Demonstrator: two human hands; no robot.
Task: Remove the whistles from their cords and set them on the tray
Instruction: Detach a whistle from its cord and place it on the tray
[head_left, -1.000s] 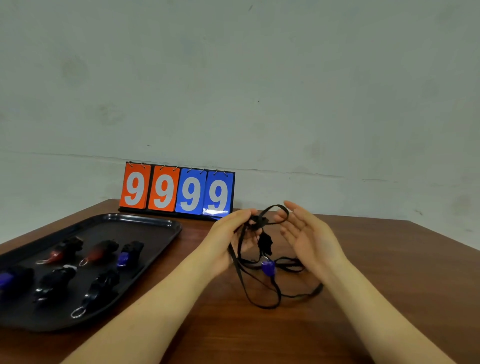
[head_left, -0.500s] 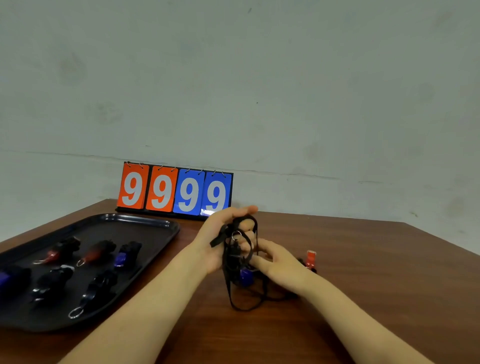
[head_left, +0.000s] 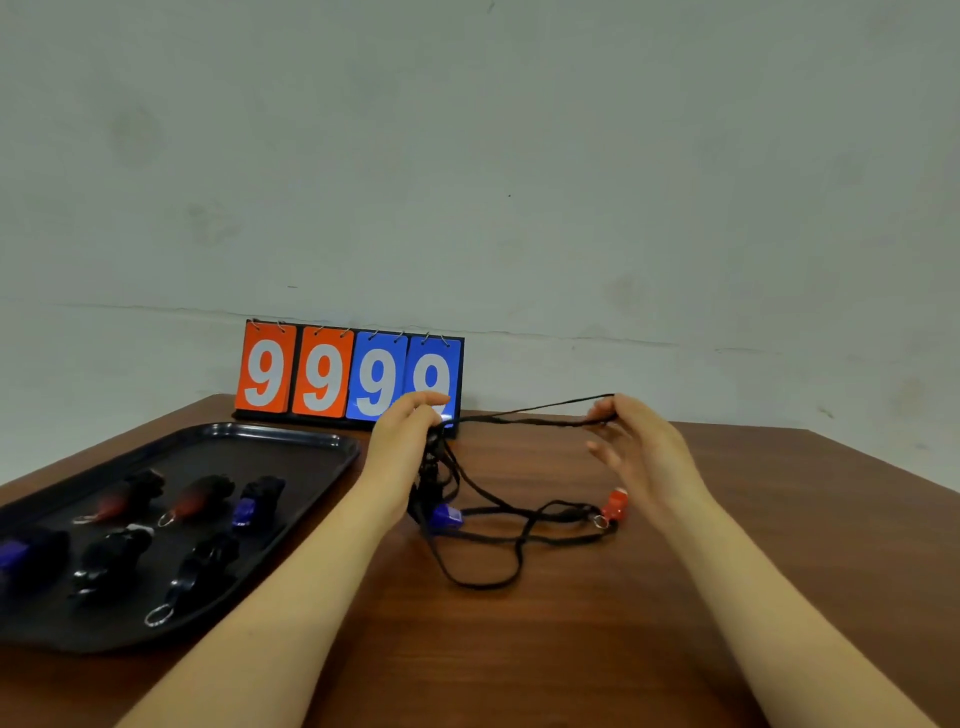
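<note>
Wooden table (head_left: 571, 649); hands (head_left: 405, 441) stretch black cord (head_left: 530, 415).

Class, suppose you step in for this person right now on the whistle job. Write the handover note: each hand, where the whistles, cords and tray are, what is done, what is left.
Left hand: grips the bunched black cords above the table.
Right hand: pinches one cord strand, stretched taut across to the left hand.
Blue whistle and red whistle: on the table, apparently on their cords.
Done: several whistles lie on the black tray at left.
Left: untangle, free those two, set them on the tray.
</note>
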